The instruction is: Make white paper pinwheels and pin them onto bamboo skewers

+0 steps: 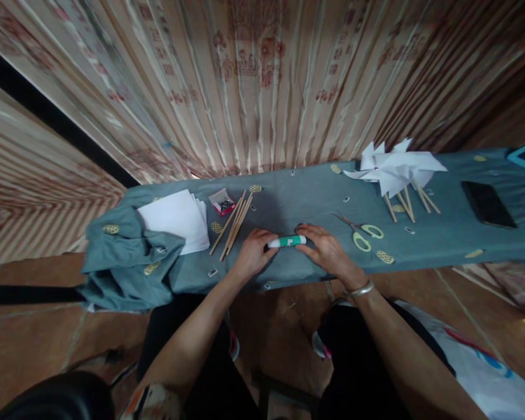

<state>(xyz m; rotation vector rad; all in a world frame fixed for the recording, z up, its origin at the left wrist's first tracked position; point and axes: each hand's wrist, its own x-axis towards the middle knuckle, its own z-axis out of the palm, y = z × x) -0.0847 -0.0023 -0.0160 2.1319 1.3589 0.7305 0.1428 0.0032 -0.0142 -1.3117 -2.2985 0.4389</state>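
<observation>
A white and green glue stick lies crosswise between my two hands, just above or on the cloth near the table's front edge. My left hand grips its left end, and my right hand grips its right end. Left of my left hand lie several thin wooden sticks. Behind them is a small red and white box with small dark metal pieces inside. To the right of my right hand rest scissors with pale green handles, their blades slightly apart.
A stack of white paper lies at the left by bunched cloth. White paper pinwheels on sticks lie at the back right, near a dark phone. A patterned curtain hangs behind the cloth-covered table.
</observation>
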